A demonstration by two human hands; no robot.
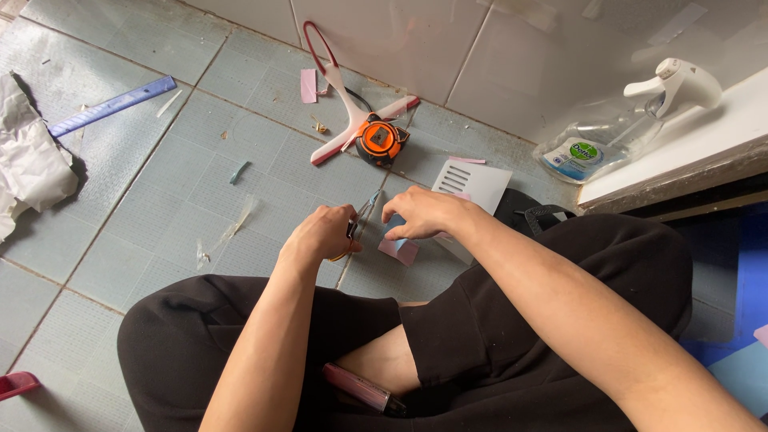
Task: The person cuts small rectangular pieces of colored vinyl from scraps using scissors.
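Floor: pale blue-grey tile with dark grout lines, spreading under and away from both hands; hard and flat, strewn with small scraps and a strip of clear film well to the left of the grip.
Wall: white tile, rising well beyond the hands.
Ledge: white sill far to the right of the grip, with a clear spray bottle lying on its side there.
Legs: in black shorts, folded just below the hands; a pink tube lies between them.
Crumpled paper: far left of the grip.
Blue ruler: far up-left.
Squeegee: white and red, straight beyond the hands, with an orange tape measure touching it.
White vent plate: just beyond the right hand, partly under it.
Left hand: closed around the handles of the scissors, blades pointing away toward the wall.
Right hand: fingers pinched on the upper edge of the pink paper piece, which sits just right of the blades, low over the floor.
Handling, as a judgement: the paper looks light, thin and floppy, easily creased or torn; best pinched at an edge close to the cut so it stays taut. The scissors are stiff and sharp, held by the loops.
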